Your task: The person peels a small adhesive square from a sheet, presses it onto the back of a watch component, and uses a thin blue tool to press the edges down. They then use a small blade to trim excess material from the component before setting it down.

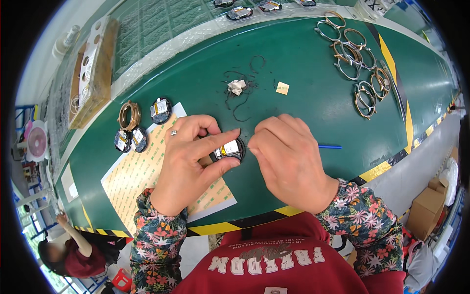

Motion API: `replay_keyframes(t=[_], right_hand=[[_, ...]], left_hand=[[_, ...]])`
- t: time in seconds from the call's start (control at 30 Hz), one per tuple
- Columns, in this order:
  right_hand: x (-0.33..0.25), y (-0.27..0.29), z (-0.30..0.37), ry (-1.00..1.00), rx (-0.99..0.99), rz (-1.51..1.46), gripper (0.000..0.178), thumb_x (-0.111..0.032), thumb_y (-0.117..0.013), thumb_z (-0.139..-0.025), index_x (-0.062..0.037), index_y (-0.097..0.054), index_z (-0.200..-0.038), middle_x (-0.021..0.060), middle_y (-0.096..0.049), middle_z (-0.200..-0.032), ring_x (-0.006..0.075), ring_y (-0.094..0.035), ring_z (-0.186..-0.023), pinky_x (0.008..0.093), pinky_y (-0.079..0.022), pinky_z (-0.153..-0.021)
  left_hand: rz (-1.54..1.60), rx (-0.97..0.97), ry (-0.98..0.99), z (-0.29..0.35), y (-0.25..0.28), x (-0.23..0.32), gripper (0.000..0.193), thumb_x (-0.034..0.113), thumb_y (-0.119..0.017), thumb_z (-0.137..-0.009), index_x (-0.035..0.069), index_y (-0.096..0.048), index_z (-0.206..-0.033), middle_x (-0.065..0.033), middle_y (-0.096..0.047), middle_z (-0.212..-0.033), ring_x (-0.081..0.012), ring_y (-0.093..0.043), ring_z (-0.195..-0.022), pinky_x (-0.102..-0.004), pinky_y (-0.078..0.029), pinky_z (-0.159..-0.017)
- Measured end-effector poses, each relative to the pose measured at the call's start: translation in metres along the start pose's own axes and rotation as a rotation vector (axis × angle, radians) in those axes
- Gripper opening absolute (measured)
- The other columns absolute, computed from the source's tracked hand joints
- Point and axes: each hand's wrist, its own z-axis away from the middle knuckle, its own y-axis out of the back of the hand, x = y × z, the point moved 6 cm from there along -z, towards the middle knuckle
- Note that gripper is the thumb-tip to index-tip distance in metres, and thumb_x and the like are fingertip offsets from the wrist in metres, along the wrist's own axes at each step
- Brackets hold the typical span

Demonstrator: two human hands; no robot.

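My left hand (188, 159) grips a round black watch module (229, 148) with a white label and a bit of yellow on its face, thumb and forefinger on its rim. Close to the module's right edge, my right hand (289, 159) has its fingers pinched together. Whatever is between those fingertips is too small or hidden to name. A thin blue stick (330, 146) shows from behind the right hand; whether the hand touches it I cannot tell. Under my left wrist lies a yellowish sheet of adhesive stickers (132, 181) on white backing.
Several similar modules (160, 110) and a few bronze rings (129, 115) sit at the left. Thin black scraps (240, 100), crumpled white paper (236, 87) and a cream square (282, 88) lie ahead. Several metal rings (364, 95) are at right. Another person (81, 255) is at far left.
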Motion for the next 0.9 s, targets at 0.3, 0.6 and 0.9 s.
replay_keyframes(t=[0.3, 0.6, 0.9], right_hand=[[-0.0017, 0.0010, 0.0008, 0.016, -0.023, -0.013, 0.015, 0.003, -0.067, -0.074, -0.0042, -0.059, -0.085, 0.0083, -0.058, -0.088, 0.0288, -0.053, -0.076, 0.0394, -0.039, -0.066], [-0.0019, 0.0016, 0.0014, 0.024, -0.029, -0.009, 0.016, 0.002, -0.068, -0.074, -0.0045, -0.059, -0.086, 0.0082, -0.058, -0.089, 0.0282, -0.054, -0.075, 0.0393, -0.039, -0.066], [-0.0017, 0.0011, 0.0012, 0.017, -0.001, -0.002, 0.017, 0.003, -0.068, -0.073, -0.0042, -0.060, -0.086, 0.0085, -0.058, -0.089, 0.0282, -0.054, -0.076, 0.0393, -0.040, -0.065]], left_hand=[[0.015, -0.004, -0.001, 0.0001, -0.0006, -0.0004, 0.051, 0.014, -0.086, -0.063, 0.008, -0.075, -0.113, -0.0049, -0.055, -0.101, -0.0216, -0.051, -0.095, -0.0329, -0.044, -0.082], [0.007, -0.010, 0.001, 0.0000, -0.0009, -0.0001, 0.052, 0.013, -0.086, -0.063, 0.007, -0.075, -0.113, -0.0050, -0.054, -0.101, -0.0215, -0.051, -0.095, -0.0326, -0.044, -0.081], [0.011, -0.011, 0.004, -0.0001, -0.0001, 0.0011, 0.052, 0.013, -0.086, -0.063, 0.007, -0.075, -0.113, -0.0051, -0.054, -0.101, -0.0215, -0.051, -0.095, -0.0323, -0.044, -0.081]])
